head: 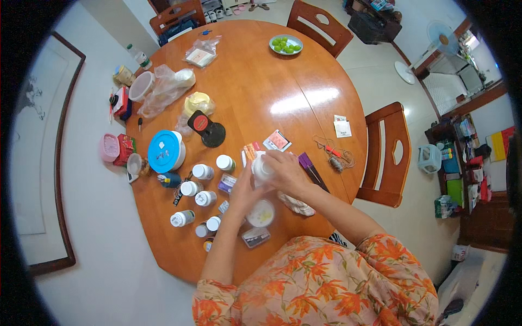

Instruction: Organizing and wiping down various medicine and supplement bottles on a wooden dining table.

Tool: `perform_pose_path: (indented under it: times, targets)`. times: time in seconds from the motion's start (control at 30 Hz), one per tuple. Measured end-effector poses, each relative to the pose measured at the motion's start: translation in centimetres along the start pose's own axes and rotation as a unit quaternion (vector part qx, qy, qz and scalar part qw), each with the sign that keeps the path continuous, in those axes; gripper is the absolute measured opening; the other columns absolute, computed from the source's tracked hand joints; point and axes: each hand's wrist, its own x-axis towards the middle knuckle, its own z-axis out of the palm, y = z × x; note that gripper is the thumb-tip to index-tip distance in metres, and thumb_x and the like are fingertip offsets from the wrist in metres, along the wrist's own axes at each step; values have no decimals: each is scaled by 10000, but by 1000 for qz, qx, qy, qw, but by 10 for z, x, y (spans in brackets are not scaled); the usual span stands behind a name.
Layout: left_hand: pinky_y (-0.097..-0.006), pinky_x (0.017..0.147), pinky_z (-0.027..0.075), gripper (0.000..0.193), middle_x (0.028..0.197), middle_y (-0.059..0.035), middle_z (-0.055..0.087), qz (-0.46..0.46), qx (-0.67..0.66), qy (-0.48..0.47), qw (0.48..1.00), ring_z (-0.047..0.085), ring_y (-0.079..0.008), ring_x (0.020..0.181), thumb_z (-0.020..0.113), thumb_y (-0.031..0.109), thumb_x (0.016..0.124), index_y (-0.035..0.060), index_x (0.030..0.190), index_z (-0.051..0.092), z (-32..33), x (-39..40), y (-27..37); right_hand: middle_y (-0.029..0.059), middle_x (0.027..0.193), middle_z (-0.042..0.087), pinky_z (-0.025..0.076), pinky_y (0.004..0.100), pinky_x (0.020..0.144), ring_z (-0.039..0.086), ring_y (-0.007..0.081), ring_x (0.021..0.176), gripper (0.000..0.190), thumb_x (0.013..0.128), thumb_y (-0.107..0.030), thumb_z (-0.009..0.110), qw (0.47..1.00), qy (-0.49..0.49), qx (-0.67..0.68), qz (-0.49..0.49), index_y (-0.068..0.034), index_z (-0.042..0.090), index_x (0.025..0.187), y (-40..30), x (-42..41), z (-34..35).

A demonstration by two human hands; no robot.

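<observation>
Both of my hands are raised over the near part of the wooden table, around a white plastic bottle (261, 170). My left hand (245, 188) grips it from the left side. Over its upper right side lie the fingers of my right hand (288, 169). The bottle is slightly blurred, and my fingers hide part of it. Just below my hands is a round, shallow dish (249, 219) with small pale-yellow pieces in it. A clear plastic case (256, 237) lies nearer to me. Left of my left hand sit a purple-and-white box (226, 183) and a blister pack (223, 207).
Several white-capped bottles (203, 172) stand on the left, near a blue-lidded tub (164, 152) and a black stand (213, 134). To the right are a crumpled cloth (297, 203), a dark purple-ended packet (312, 171) and tangled twine (346, 158). Farther back sits a plate of green fruit (285, 45).
</observation>
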Motion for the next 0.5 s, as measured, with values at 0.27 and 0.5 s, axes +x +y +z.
perform_pose_path:
  times: [0.27, 0.5]
  targets:
    - [-401, 1017, 474, 919, 1364, -238, 535, 16, 17, 11, 1000, 556, -335, 1258, 789, 168, 781, 24, 1526, 270, 8, 0, -13, 180, 1286, 571, 446, 450, 996, 551, 373, 1173, 568, 719, -146, 806, 992, 39, 112, -46, -44, 592, 1236, 20, 0, 9]
    - [-399, 1025, 459, 897, 1379, -240, 518, -8, -16, -9, 1000, 542, -339, 1266, 751, 113, 782, 18, 1528, 262, 8, 1, -14, 160, 1355, 542, 415, 373, 1055, 532, 293, 1231, 481, 878, -133, 696, 978, 50, 203, 12, -40, 538, 1323, 21, -4, 9]
